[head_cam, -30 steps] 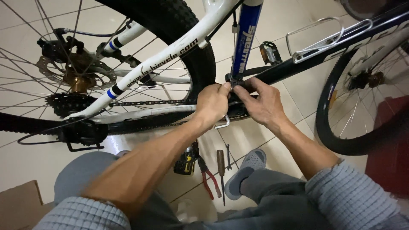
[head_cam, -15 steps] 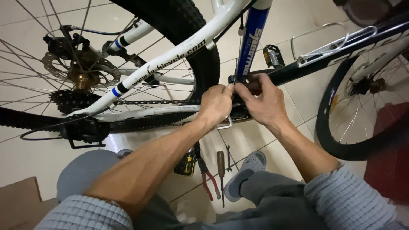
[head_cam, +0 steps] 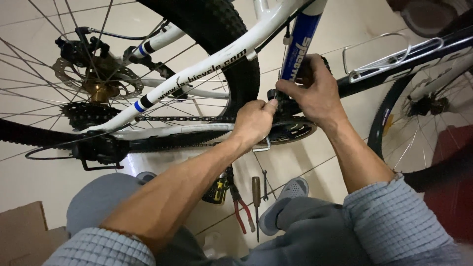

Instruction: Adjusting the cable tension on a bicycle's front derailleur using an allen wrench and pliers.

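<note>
Head view: at frame centre the left hand (head_cam: pixel 253 120) pinches a small black part beside the chainring (head_cam: pixel 290 132), fingers curled; the right hand (head_cam: pixel 315 91) wraps the blue-and-white frame's (head_cam: pixel 197 74) dark front derailleur (head_cam: pixel 288 101); pliers (head_cam: pixel 241 209) and a screwdriver (head_cam: pixel 256 197) lie on the tile floor (head_cam: pixel 29 177) below.

Floor's got red-handled pliers (head_cam: pixel 242 213), a wooden-handled screwdriver (head_cam: pixel 256 193) and a grey shoe (head_cam: pixel 286 203) lying around, plus a cardboard box (head_cam: pixel 22 231) off in the corner.
</note>
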